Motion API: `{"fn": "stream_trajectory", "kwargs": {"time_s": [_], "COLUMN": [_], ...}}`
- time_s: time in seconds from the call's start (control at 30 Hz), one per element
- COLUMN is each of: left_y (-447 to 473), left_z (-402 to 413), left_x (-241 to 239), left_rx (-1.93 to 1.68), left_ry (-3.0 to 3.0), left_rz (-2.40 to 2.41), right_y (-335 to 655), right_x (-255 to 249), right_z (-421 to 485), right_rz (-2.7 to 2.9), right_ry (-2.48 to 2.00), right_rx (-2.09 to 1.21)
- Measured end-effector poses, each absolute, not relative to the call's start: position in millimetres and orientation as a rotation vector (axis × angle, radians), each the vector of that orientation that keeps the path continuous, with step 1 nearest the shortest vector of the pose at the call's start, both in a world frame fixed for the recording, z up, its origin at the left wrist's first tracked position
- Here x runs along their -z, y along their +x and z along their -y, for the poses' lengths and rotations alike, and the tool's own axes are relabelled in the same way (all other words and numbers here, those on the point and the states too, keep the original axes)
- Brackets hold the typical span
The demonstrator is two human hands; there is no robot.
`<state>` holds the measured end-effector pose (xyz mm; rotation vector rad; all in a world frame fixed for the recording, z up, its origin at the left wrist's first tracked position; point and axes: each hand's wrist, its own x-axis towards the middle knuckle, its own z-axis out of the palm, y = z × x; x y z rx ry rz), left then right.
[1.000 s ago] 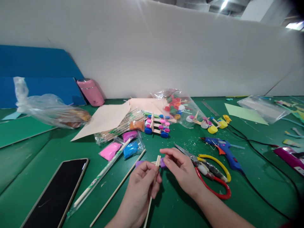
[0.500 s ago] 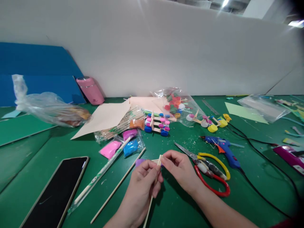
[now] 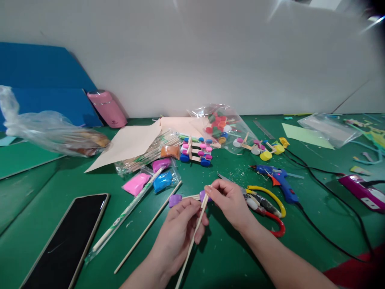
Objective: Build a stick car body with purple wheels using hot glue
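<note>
My left hand [image 3: 180, 230] is closed round a pale wooden chopstick [image 3: 192, 245], which slants from the near edge of view up to my fingers. It looks split lengthwise or doubled near the top; I cannot tell which. With thumb and forefinger, my right hand [image 3: 227, 202] pinches the upper end. Just beyond my fingertips lies a short pale stick piece with a purple lump [image 3: 175, 200] at its left end and more purple at its right. A single chopstick [image 3: 147, 227] rests to the left. Scissors [image 3: 272, 212] with red and yellow handles lie partly behind my right hand.
A phone [image 3: 64, 243] and wrapped chopsticks [image 3: 120, 220] lie left. Behind are clay packets [image 3: 136, 183], a stick model with coloured ends [image 3: 197, 151] and a bag of coloured caps [image 3: 221, 126]. Right are a blue glue gun [image 3: 281, 180], its cable and a purple power strip [image 3: 362, 192].
The view has shifted slightly, so the table things sit a little further left and higher. My right fingers are at the chopstick's tip, and more of the purple-ended piece shows.
</note>
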<state>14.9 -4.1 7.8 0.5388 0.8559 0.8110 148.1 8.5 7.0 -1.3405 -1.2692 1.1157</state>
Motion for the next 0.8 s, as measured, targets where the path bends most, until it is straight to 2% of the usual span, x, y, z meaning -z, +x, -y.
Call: {"fn": "stream_trajectory", "kwargs": {"time_s": [0.8], "left_y": [14.6], "left_z": [6.9], "left_x": [-6.0], "left_rx": [-0.796], "left_ry": [0.579], "left_rz": [-0.814], "right_y": [151.1], "right_x": [-9.5], "right_z": [-9.0], "right_rz": [1.273], "right_ry": [-1.322], "right_rx": [-1.068]}}
